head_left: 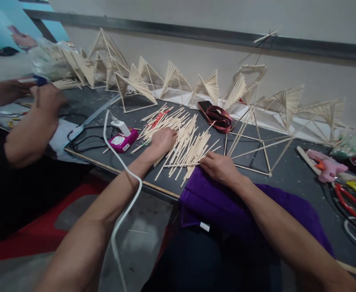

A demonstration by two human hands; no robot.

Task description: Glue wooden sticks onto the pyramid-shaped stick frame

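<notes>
A loose pile of thin wooden sticks point(184, 140) lies near the table's front edge. My left hand point(164, 142) rests on the left part of this pile, its fingers curled in a pinch; what lies between the fingertips is hidden. Between the fingers of my right hand point(219, 166) is a single wooden stick point(179, 165), which points left across the near end of the pile. Under that hand a purple cloth point(217, 198) hangs over the edge onto my lap. Just beyond my right hand stands an open frame of glued sticks point(264, 156).
Several twisted stick models point(206, 87) line the wall. A phone with a red strap point(216, 115), a magenta power socket point(123, 140) with a white cable, and a pink glue gun point(327, 166) lie around. At left, a co-worker's hands point(48, 97) are busy.
</notes>
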